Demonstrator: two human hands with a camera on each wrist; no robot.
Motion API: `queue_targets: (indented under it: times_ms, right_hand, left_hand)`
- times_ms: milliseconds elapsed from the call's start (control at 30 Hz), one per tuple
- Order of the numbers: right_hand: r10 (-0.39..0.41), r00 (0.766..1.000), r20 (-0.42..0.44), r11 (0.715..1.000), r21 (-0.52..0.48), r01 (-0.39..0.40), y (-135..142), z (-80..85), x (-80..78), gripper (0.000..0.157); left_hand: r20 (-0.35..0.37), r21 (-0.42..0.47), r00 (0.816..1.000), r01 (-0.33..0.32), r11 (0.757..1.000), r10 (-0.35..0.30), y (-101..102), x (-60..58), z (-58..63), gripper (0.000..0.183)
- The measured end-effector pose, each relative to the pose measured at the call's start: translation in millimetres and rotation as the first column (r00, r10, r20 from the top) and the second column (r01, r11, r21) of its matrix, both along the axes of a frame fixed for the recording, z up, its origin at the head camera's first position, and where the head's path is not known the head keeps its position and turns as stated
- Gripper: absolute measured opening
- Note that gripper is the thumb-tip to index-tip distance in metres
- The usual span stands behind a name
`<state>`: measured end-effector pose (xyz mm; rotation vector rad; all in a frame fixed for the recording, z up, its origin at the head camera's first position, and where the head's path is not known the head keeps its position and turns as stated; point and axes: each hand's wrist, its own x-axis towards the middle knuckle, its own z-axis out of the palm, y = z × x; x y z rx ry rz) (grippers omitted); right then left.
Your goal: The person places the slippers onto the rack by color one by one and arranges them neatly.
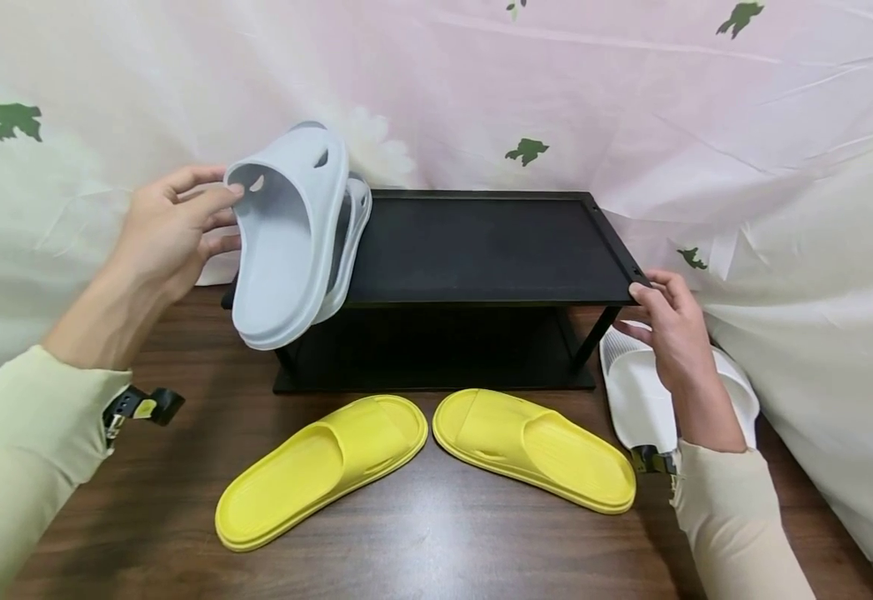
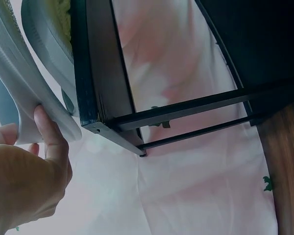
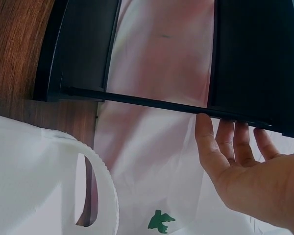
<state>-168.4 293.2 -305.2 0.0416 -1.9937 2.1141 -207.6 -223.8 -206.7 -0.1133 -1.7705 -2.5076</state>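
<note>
At upper left I see two pale grey slippers (image 1: 279,279) at the left end of one black two-tier rack (image 1: 474,250); the left hand (image 1: 170,229) pinches the nearer. At centre right, the unclenched right hand (image 1: 672,333) touches the rack's edge. Two yellow slippers (image 1: 384,429) lie lower centre; white footwear (image 1: 635,392), partly hidden, lies right.

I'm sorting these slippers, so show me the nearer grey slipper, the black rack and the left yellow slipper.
Nearer grey slipper (image 1: 281,243), head view, its insole.
Black rack (image 1: 481,246), head view, its top shelf.
Left yellow slipper (image 1: 312,475), head view, its insole.
</note>
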Motion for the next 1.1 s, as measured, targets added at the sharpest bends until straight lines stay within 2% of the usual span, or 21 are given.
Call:
queue_targets:
  times_ms: [267, 633, 900, 1100]
  right_hand:
    - [-0.002, 1.000, 0.002, 1.000, 0.005, 0.002, 1, -1.1, -0.9, 0.019]
    - [-0.002, 1.000, 0.000, 1.000, 0.003, 0.002, 0, -0.4, 0.5, 0.018]
    - [0.000, 1.000, 0.000, 1.000, 0.005, 0.000, 1, -1.3, 0.0, 0.018]
    - [0.002, 1.000, -0.005, 1.000, -0.002, -0.002, 1, -2.0, 1.1, 0.018]
  left_hand:
    - [0.019, -0.039, 1.000, 0.010, 0.999, -0.009, 7, -2.6, 6.6, 0.035]
    - [0.007, -0.114, 1.000, 0.007, 0.993, -0.007, 22, -6.6, 13.8, 0.035]
    - [0.011, -0.226, 1.000, 0.011, 0.974, -0.008, 36, -9.7, 22.0, 0.032]
    - [0.012, -0.260, 0.999, 0.039, 0.965, -0.038, 50, -10.5, 27.7, 0.032]
